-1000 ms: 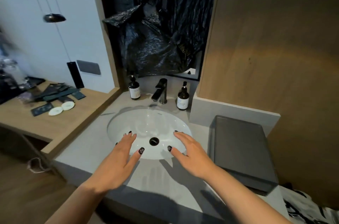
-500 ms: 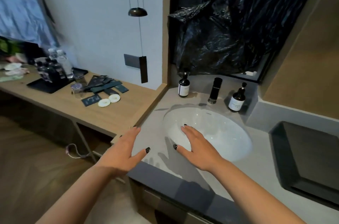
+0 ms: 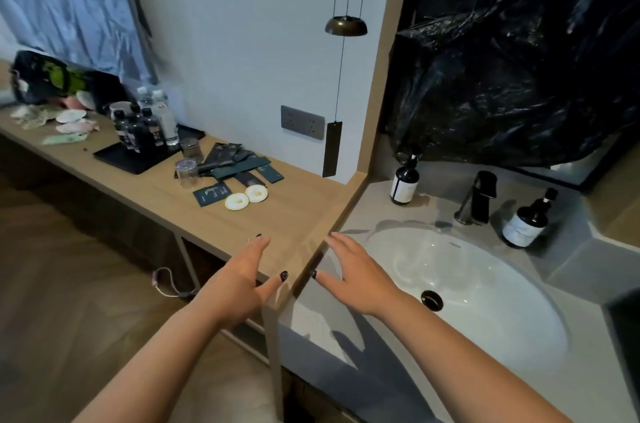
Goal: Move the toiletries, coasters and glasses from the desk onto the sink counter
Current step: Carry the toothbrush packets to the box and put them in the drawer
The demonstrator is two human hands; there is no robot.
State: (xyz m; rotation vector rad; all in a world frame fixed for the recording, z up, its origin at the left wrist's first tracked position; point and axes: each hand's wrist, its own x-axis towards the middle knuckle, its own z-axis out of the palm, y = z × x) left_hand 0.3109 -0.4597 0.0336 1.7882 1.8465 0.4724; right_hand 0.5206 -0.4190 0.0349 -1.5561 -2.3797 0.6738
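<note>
Dark toiletry sachets lie fanned on the wooden worktop near the wall, with two round white coasters just in front of them and two clear glasses at their left edge. A black tray of bottles sits further left. Well apart from all of these, the left hand hovers over the worktop's near corner, its fingers straight and spread, holding nothing. The right hand is likewise spread and empty over the grey sink counter, beside the white basin.
</note>
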